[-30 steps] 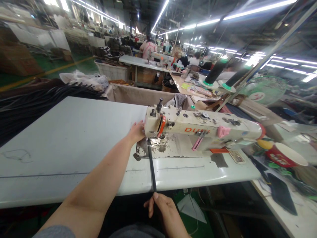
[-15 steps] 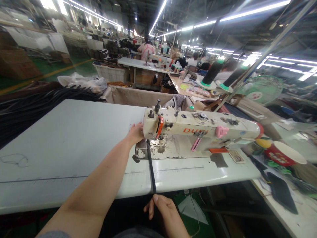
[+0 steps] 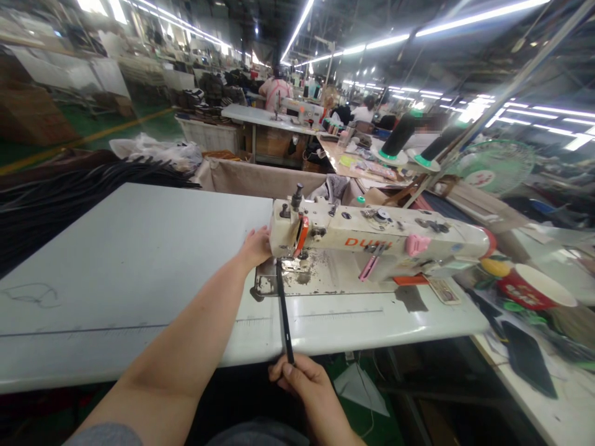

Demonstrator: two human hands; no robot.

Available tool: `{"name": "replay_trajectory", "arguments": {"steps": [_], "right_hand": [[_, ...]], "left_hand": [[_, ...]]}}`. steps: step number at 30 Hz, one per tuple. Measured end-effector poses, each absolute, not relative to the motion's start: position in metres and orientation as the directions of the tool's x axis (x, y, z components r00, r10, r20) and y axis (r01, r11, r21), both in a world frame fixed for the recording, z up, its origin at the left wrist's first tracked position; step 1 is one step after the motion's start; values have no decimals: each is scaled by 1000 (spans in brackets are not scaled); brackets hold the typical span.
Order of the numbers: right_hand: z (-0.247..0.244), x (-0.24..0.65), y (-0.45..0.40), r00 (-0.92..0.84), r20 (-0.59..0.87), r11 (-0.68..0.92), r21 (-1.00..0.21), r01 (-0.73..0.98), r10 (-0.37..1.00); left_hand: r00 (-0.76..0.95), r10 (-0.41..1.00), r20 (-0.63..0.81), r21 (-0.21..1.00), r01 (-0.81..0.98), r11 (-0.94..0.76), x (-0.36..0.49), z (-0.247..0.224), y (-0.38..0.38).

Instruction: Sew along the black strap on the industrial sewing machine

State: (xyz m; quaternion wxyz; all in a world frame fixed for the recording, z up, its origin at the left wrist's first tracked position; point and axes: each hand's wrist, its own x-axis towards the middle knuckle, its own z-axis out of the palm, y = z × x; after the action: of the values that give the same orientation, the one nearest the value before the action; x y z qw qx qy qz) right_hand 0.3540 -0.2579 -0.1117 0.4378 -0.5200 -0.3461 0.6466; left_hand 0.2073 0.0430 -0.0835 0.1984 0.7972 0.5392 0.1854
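A narrow black strip (image 3: 284,316) runs from under the sewing machine's (image 3: 334,235) needle end, across the table, to the near edge. My right hand (image 3: 304,381) pinches its near end between thumb and fingers, just off the tabletop edge. At the left end of the machine head, my left hand (image 3: 256,248) reaches in beside and partly behind it. The ends of its fingers are hidden there, so whether it grips anything cannot be seen. The needle plate (image 3: 295,265) lies right beside the strip.
Many black strips (image 3: 69,204) hang in a pile at the far left. A fabric-lined bin (image 3: 251,179) stands behind the white table (image 3: 139,260). Black thread cones (image 3: 397,139), a green fan (image 3: 495,167) and a red tub (image 3: 534,288) are at right. A person (image 3: 276,90) sits farther back.
My right hand has closed more around the strip's end, its fingers now curled underneath, and has risen slightly. The strip looks turned, with a shiny spot showing. My left hand stays beside the machine head.
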Motion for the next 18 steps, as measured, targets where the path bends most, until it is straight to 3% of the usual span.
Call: {"name": "replay_trajectory", "arguments": {"steps": [5, 9, 13, 18], "right_hand": [[-105, 350, -252, -47, -434, -426, -847, -318, 900], [-97, 349, -250, -29, -438, -439, -895, -80, 898], [-87, 350, -256, -17, -487, -476, -861, 178, 873], [-84, 354, -265, -65, -487, -459, -854, 244, 871]], "left_hand": [[350, 934, 72, 528, 781, -334, 206, -79, 40], [355, 932, 71, 536, 775, -336, 205, -77, 39], [355, 932, 67, 538, 774, -334, 205, -76, 39], [362, 930, 68, 541, 770, -339, 206, -76, 39]]}}
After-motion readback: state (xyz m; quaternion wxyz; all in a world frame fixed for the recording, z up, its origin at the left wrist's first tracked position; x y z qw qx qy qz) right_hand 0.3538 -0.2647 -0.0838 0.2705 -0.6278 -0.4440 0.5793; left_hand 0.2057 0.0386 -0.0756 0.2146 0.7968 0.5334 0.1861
